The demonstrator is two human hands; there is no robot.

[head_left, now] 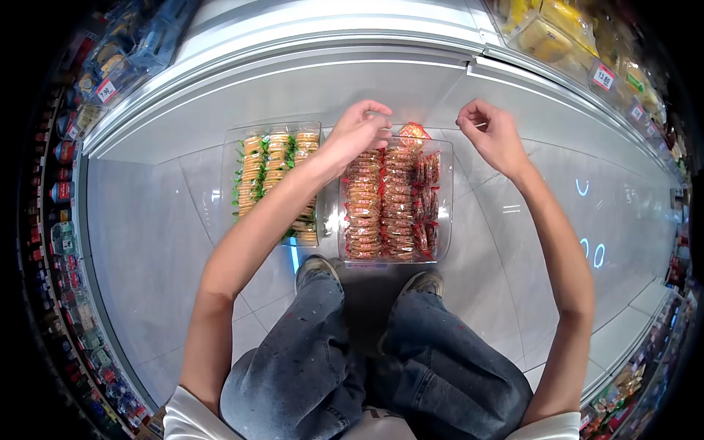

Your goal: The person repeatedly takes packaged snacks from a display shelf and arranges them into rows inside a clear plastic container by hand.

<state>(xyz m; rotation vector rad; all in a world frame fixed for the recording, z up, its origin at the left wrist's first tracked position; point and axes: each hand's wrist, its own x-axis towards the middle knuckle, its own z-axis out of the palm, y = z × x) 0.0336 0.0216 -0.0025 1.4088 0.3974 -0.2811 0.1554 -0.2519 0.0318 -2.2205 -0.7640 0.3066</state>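
Left grip (361, 130) loosely parted above red packets (399, 202), right grip (493, 133) half-curled

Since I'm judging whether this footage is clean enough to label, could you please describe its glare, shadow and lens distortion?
Head view: fisheye distortion bows the long white shelf edge, with black corners; head view: bluish-white reflections mark the glossy grey tile floor, and highlights glint on the more central clear plastic bin; head view: a dark shadow lies between the worn greyish shoes.
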